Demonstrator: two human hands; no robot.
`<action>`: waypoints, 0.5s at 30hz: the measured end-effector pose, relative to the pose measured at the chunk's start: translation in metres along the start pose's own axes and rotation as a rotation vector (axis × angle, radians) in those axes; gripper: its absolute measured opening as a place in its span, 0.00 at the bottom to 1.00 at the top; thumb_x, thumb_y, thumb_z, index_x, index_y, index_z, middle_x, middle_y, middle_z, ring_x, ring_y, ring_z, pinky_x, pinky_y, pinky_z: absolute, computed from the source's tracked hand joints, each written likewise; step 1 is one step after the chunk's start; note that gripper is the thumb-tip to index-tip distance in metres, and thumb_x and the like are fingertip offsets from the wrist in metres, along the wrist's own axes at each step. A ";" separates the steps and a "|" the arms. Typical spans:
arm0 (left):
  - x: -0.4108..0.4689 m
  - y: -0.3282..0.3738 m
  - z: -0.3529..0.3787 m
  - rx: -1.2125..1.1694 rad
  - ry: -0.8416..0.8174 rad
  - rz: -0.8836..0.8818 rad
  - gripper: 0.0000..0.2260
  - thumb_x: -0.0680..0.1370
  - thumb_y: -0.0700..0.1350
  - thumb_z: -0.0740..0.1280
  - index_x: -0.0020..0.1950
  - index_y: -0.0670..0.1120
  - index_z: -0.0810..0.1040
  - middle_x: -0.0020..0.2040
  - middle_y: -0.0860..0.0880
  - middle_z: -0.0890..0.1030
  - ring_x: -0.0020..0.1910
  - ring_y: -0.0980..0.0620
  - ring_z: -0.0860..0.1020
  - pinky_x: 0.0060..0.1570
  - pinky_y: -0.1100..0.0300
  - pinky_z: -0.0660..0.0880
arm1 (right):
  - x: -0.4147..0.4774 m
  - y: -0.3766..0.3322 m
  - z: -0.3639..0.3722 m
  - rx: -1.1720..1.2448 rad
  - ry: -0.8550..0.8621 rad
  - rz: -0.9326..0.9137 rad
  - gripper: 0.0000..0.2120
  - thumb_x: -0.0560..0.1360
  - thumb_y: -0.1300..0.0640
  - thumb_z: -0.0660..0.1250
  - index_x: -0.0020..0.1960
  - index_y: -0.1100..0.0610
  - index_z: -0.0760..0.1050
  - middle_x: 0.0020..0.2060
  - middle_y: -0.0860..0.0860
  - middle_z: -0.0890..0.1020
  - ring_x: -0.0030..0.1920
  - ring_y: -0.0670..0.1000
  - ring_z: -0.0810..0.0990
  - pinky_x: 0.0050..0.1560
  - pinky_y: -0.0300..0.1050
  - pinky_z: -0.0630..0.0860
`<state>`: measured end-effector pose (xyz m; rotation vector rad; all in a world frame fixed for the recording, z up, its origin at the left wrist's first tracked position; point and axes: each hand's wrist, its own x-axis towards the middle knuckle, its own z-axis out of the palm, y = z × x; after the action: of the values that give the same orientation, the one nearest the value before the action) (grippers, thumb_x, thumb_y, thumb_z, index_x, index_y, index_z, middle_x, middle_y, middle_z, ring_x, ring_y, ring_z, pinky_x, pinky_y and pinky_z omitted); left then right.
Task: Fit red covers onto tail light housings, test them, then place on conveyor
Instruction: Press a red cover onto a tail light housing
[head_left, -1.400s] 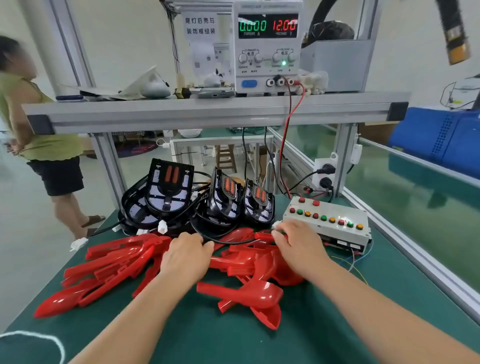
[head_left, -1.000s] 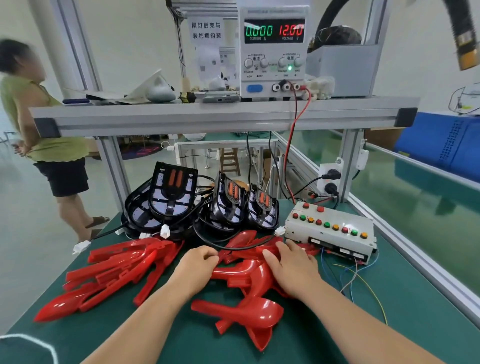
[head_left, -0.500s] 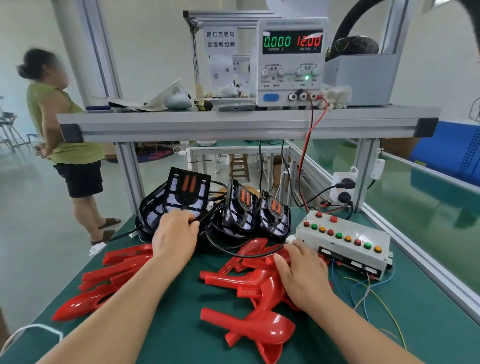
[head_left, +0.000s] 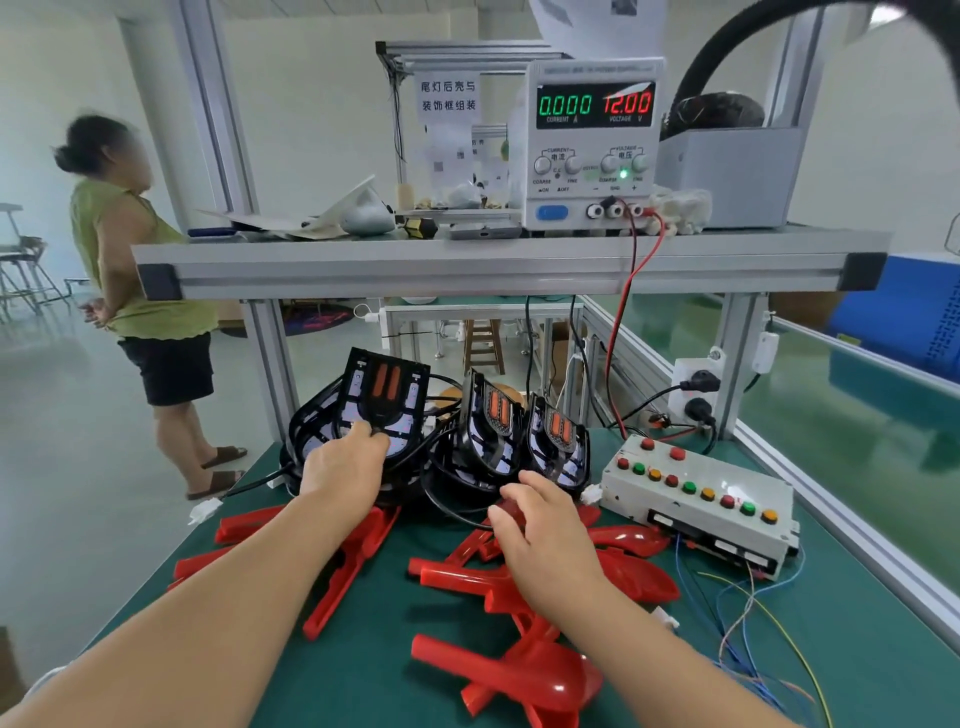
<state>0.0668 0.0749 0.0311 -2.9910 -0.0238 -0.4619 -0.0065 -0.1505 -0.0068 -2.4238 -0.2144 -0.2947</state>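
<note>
- Head view: left hand (head_left: 345, 467) has left the red pile, where it lay a second ago, and gone up to the leftmost housing (head_left: 382, 395). Its fingers curl on the housing's lower edge and grip it.
- Right hand (head_left: 540, 525) has stayed low on the right-hand heap. Its thumb and bent fingers close round one red cover (head_left: 511, 512).
- Loose red covers (head_left: 623, 577) lie spread over the green bench (head_left: 857, 649) in front of the housings.
- Two other housings (head_left: 493, 421) stand propped just right of the gripped one, their cables trailing.
- Power supply (head_left: 595, 140) reads zero current at 12.00 V, so I judge nothing is under test.
- Button box (head_left: 696, 499) sits untouched, right of the covers.
- Judgement: one part is now in each hand, so fitting comes next. Testing and conveyor are not yet done.
</note>
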 end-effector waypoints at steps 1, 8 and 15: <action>0.000 -0.001 0.001 0.016 0.004 0.017 0.11 0.77 0.34 0.62 0.57 0.46 0.73 0.56 0.47 0.71 0.47 0.43 0.77 0.37 0.53 0.68 | -0.001 -0.001 0.001 0.018 -0.006 -0.001 0.22 0.82 0.45 0.57 0.74 0.52 0.69 0.77 0.48 0.63 0.77 0.47 0.56 0.76 0.46 0.55; 0.005 -0.004 0.004 0.144 0.012 0.065 0.15 0.75 0.33 0.65 0.59 0.46 0.73 0.57 0.48 0.72 0.54 0.47 0.76 0.37 0.55 0.69 | -0.006 -0.006 0.001 0.022 -0.061 0.010 0.21 0.82 0.46 0.58 0.74 0.51 0.68 0.77 0.47 0.62 0.77 0.46 0.56 0.74 0.41 0.54; 0.008 -0.002 -0.004 0.138 0.030 0.082 0.12 0.78 0.36 0.65 0.60 0.44 0.71 0.57 0.48 0.71 0.50 0.49 0.78 0.35 0.56 0.69 | -0.006 -0.018 -0.003 0.056 -0.086 -0.009 0.21 0.81 0.51 0.61 0.73 0.51 0.68 0.76 0.46 0.62 0.76 0.46 0.57 0.73 0.40 0.56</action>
<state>0.0734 0.0767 0.0376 -2.8372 0.0667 -0.4757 -0.0172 -0.1395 0.0042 -2.3826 -0.2687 -0.1867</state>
